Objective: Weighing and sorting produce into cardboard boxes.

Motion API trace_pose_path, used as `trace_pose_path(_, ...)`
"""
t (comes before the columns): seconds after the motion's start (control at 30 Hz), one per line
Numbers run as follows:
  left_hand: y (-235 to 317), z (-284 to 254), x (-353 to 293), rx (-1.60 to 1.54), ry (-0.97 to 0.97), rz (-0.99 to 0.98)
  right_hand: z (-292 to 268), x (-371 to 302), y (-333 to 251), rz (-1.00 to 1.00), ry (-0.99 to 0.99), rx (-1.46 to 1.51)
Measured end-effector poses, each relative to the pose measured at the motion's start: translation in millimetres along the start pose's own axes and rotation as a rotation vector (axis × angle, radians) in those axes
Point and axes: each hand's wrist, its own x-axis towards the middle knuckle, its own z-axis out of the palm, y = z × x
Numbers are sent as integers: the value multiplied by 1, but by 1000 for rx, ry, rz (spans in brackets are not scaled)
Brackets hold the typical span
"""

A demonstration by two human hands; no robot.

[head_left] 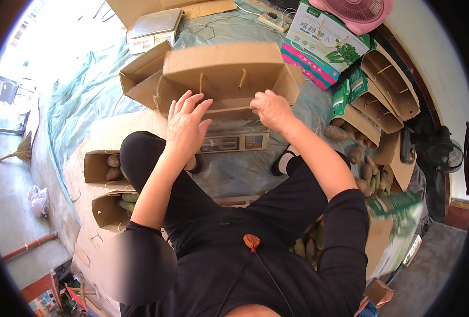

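Note:
An open brown cardboard box [221,55] with yellow rope handles stands in front of me, on or just above a scale [232,143] whose panel faces me. At the box's near left edge is my left hand [186,121], its fingers spread and seemingly touching the cardboard. My right hand [272,110] has its fingers curled over the near right edge, pinching it. The far wall of the box is slightly blurred. Little of the box's inside shows, and its bottom is hidden behind the near wall.
Smaller cartons with brownish and green root vegetables [114,167] lie by my left knee. On the right are stacked cartons [388,76], loose root vegetables [369,171] and a black fan [446,150]. Another scale [157,24] and a pink fan [359,13] stand farther off.

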Motion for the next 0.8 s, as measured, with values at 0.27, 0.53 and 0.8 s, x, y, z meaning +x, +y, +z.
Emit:
trace_pose_path(0.27, -31, 17, 7, 112, -541, -79, 4, -7, -1, 184, -276, 73)
trace_pose_path(0.53, -54, 53, 28, 231, -710, -44, -19, -8, -8, 173, -300, 102)
trace_pose_path(0.8, -51, 40, 25, 155, -742, -4, -31, -4, -4, 200, -196, 383)
